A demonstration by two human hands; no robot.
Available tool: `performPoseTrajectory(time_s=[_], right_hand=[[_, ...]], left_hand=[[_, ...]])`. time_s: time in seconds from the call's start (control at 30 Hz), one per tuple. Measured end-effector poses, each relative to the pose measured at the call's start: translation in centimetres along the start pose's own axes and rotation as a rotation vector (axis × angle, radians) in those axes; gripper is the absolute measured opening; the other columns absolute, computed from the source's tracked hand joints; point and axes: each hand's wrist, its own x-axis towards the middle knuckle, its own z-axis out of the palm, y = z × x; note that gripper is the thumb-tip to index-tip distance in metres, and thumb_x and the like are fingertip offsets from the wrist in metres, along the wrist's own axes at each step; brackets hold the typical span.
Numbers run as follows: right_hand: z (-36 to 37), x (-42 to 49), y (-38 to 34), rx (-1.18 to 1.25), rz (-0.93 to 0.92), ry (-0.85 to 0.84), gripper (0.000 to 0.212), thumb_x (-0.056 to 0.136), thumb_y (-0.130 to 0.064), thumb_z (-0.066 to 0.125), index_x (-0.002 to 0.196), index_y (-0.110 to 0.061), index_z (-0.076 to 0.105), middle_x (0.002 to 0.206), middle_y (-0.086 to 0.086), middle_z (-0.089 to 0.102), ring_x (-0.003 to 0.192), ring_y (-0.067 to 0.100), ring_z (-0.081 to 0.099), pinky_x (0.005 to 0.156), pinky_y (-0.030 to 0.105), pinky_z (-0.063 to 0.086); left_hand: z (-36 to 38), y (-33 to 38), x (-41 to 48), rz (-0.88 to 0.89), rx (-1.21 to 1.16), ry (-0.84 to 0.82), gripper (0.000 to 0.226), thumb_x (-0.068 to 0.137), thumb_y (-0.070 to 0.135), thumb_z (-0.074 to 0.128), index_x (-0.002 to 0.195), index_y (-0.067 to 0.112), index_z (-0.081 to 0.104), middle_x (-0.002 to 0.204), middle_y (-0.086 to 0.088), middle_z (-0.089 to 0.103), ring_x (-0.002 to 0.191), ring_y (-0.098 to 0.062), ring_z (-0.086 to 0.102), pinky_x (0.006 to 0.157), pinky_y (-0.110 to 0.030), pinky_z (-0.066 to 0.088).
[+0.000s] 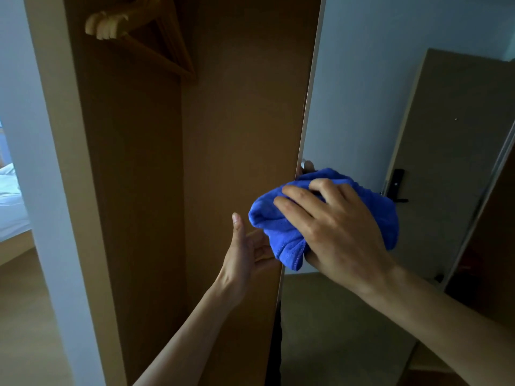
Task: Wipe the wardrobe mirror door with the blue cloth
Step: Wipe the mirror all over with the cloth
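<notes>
Most glass seemingly remains: my right hand (340,229) grips the blue cloth (267,218) against the mirror door (348,93), left hand (245,252) holding its edge.

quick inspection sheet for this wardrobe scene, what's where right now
surface: mirror door, reflecting a room door with a black handle
job's things: blue cloth bunched, held at the mirror near its left edge
clutter: wooden hangers inside the open wardrobe
grippers: right hand grips the cloth; left hand at the door's edge, thumb up, grip hidden by cloth
cables: nothing seen
surroundings: white bed far left, light floor
</notes>
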Motion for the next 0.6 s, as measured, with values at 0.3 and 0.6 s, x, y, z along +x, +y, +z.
performPoseTrajectory(time_s=[0.3,0.6], right_hand=[[2.4,-4.5,-3.3,0.042,-0.092,-0.131,0.035,0.091,-0.016,0.052,0.124,-0.011,0.062,0.123,0.010,0.066,0.106,0.031,0.057,0.082,0.045,0.052],[3.0,-5.9,-4.6,0.105,-0.114,-0.240,0.027,0.096,-0.022,0.048,0.120,-0.018,0.062,0.119,0.001,0.065,0.108,0.026,0.056,0.085,0.040,0.049]], left_hand=[[-0.7,-0.5,-0.1,-0.041,-0.033,0.007,0.092,0.089,0.083,0.019,0.103,0.015,0.080,0.112,-0.016,0.075,0.107,-0.028,0.070,0.090,-0.037,0.055],[-0.5,-0.3,-0.1,-0.020,0.198,0.026,0.084,0.095,0.079,0.016,0.093,0.027,0.082,0.101,-0.001,0.077,0.099,-0.017,0.070,0.096,-0.036,0.048]])
